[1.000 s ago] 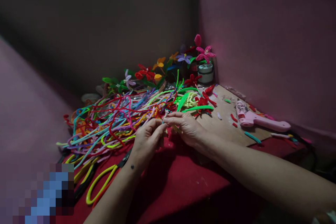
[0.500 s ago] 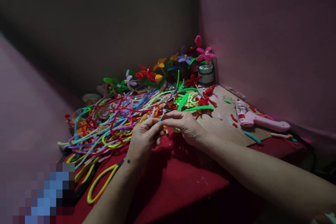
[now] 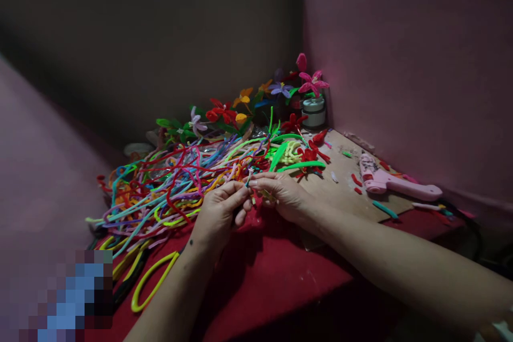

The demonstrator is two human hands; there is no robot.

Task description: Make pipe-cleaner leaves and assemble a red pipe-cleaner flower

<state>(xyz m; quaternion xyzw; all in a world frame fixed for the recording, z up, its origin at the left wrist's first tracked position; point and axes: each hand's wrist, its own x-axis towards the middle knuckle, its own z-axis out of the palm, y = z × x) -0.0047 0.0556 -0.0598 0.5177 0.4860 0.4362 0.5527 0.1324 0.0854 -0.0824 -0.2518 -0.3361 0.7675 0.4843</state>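
My left hand (image 3: pixel 224 206) is closed, its thumb and forefinger pinching a short, thin teal pipe cleaner piece (image 3: pixel 248 179) with a pale tip. From the other side, my right hand (image 3: pixel 284 196) has its thumb and forefinger closed on the same piece; the exact contact is small and dim. Part of the piece is hidden by the fingers. Just beyond my hands lies a heap of coloured pipe cleaners (image 3: pixel 180 181). Green leaf shapes (image 3: pixel 279 156) and red pipe cleaner flowers (image 3: pixel 308 155) lie past my right hand.
A pink glue gun (image 3: pixel 401 184) rests on a brown board (image 3: pixel 340 197) at the right, among cut scraps. Yellow-handled scissors (image 3: pixel 154 283) lie at the lower left on the red table cover (image 3: pixel 276 278). Finished flowers (image 3: pixel 222 111) and a grey container (image 3: pixel 313 113) stand by the walls.
My right fingers have shifted slightly, and more of the teal piece with its pale tip shows between my hands. The left hand keeps its pinch.
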